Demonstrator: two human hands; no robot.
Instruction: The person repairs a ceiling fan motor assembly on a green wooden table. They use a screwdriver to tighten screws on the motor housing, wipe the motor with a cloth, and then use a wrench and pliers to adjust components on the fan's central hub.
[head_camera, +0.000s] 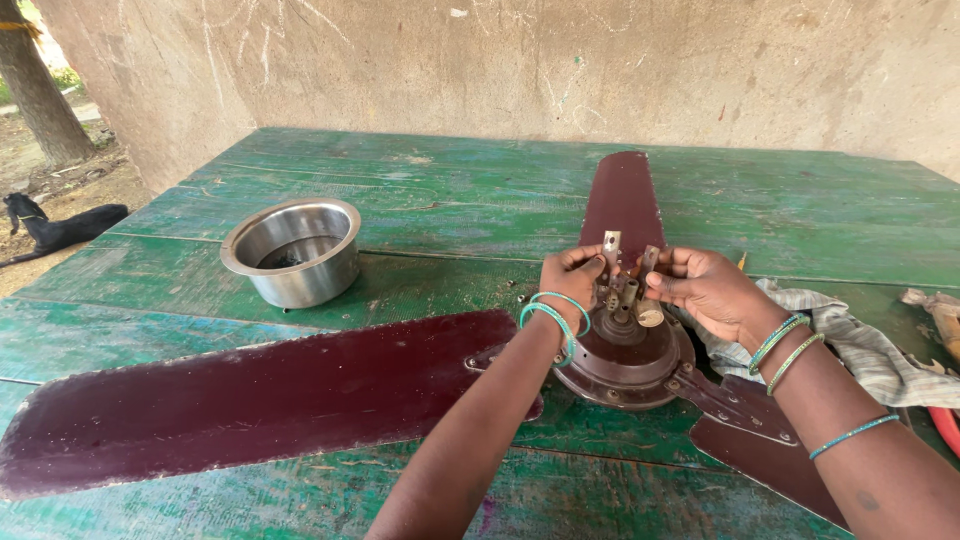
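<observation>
While my left hand (572, 275) and right hand (705, 290) pinch the ceiling fan (625, 345) at its stiff metal shaft fittings, I judge it heavy, best gripped at the hub.

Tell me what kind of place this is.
Likely an outdoor, makeshift repair spot: a worn green wooden platform against a rough plastered wall, bare ground with a tree trunk beside it.

Bare forearms, no sleeves in sight. Thin teal bangles (556, 318) circle the left wrist. Green-and-teal bangles (790, 348) ring the right forearm.
</observation>
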